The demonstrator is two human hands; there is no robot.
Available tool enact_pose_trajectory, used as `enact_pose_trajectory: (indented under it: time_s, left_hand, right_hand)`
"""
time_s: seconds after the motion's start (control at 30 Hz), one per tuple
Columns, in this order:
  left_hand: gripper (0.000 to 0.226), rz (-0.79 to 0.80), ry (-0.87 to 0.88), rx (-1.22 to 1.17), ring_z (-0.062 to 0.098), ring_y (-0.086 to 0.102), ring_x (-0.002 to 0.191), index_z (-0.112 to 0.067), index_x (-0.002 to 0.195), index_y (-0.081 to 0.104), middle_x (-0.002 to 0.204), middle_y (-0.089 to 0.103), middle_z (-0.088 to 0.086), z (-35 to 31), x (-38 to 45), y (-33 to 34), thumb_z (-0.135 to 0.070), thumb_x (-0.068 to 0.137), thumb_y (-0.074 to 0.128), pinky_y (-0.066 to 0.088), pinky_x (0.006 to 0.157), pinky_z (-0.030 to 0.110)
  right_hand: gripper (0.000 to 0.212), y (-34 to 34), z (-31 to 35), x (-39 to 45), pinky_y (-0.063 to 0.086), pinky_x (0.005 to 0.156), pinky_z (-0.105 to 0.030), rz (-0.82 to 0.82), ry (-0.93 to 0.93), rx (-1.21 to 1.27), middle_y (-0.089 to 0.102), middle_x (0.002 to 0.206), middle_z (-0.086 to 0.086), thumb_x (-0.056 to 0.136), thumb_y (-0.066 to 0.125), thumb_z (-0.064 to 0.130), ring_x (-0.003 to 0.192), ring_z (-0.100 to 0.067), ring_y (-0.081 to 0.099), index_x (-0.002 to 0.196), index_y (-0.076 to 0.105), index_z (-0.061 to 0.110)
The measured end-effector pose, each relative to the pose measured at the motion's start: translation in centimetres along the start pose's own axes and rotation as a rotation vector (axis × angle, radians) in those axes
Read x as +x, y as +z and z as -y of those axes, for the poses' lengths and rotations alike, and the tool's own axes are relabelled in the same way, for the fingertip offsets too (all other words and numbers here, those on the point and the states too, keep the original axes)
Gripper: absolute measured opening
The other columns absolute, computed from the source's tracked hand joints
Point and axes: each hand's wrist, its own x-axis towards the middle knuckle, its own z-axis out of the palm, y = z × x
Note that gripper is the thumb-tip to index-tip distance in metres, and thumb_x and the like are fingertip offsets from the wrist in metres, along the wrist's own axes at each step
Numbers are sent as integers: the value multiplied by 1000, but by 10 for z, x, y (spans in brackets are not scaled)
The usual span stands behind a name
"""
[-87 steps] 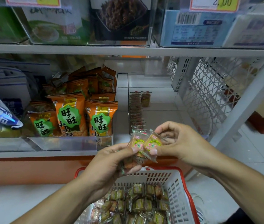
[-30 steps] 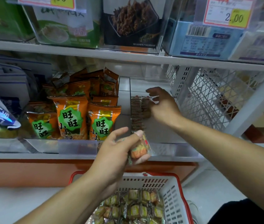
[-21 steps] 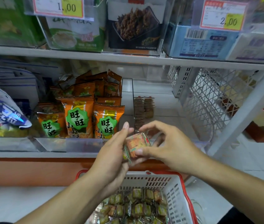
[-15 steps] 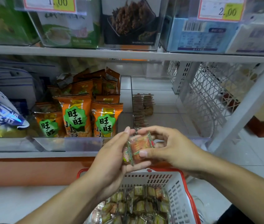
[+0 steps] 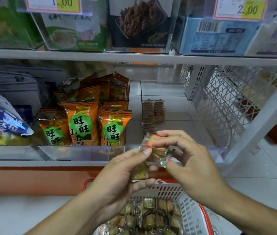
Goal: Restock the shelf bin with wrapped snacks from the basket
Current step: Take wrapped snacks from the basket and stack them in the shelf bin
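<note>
Here: we read the moment from our left side across to our right.
Left hand (image 5: 117,180): it was half closed, thumb on top, cupping a small stack of wrapped snacks (image 5: 153,150) against its fingers; a further packet sat lower in its grip, towards the palm.
Snacks: they lay between our two hands, touching both, just above the basket (image 5: 192,212) and in front of the bin's lip.
Right hand (image 5: 190,160): it was curled in a pinch, fingertips on the top packet's far side and crimped end.
Handling: we judged the packets light, crackly and slippery in their film, the contents probably brittle, so a gentle pinch on the flat faces looked safer than tugging the seal.
Shelf bin (image 5: 217,151): beyond our right hand, it held only two short rows (image 5: 153,114) at the back left.
Basket: below both wrists, it held plenty more packets.
</note>
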Motion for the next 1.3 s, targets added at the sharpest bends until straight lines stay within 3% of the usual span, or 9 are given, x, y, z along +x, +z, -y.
enact_pose_trajectory:
  time_s: [0.1,0.23,0.4,0.6,0.8,0.93,1.07,1.13,1.3]
  left_hand:
    - [36,-9,61,-8,14,77,96,-23,103,81,112,78,9,-3,1,-4,-31,68,84,61,62,26]
    - [36,-18,94,9,19,76,101,-19,102,81,111,78,10,-1,2,-5,-25,66,85,63,66,29]
    - [38,-97,135,40,22,77,96,-17,99,81,106,79,11,1,2,-3,-22,61,84,63,65,30]
    - [36,-129,133,24,19,77,84,-13,103,81,103,79,16,-2,2,-5,-20,67,78,63,61,29]
    - [33,-100,125,-41,19,78,88,-14,100,81,106,79,14,-2,0,-2,-19,68,74,62,60,28]
    - [29,-118,133,-78,16,77,83,-14,98,82,105,79,15,-3,1,-3,-17,71,72,62,59,27]
    - [31,-115,143,-60,17,77,86,-13,101,81,107,78,14,-2,1,-5,-16,72,73,62,62,27]
    - [33,-111,144,-46,19,78,89,-13,103,80,109,78,15,-1,0,-4,-17,71,74,62,64,28]
    - [29,-128,175,-33,22,78,95,-16,100,81,111,78,13,-1,1,-4,-15,73,72,63,66,29]
  right_hand:
    - [52,-2,4,-1,54,95,-27,70,59,191,60,133,11,76,52,-4,128,-13,58,105,77,31]
    - [21,-5,8,3,56,95,-34,-25,136,310,72,121,-1,88,74,17,116,-18,67,108,73,22]
    - [52,-6,6,3,57,94,-32,14,249,302,72,120,2,74,81,18,111,-17,69,123,66,25]
    - [28,-15,12,8,55,82,-17,-280,92,153,77,102,2,74,84,2,97,-12,73,91,74,22]
    - [44,-5,7,0,56,81,-17,-133,34,92,72,120,9,80,72,-17,100,-9,73,84,81,26]
    - [44,-8,1,-3,61,83,-35,-46,68,-52,64,132,20,90,59,2,109,-14,69,98,79,40]
    - [17,-7,8,-1,55,93,-29,-20,109,-28,66,125,18,79,78,42,116,-8,66,96,78,41]
    - [31,-7,8,1,59,88,-39,-28,164,53,71,116,10,70,90,36,104,-14,71,96,75,35]
    - [52,-15,13,5,59,74,-25,-79,287,125,76,96,-2,60,89,25,86,-12,71,108,68,26]
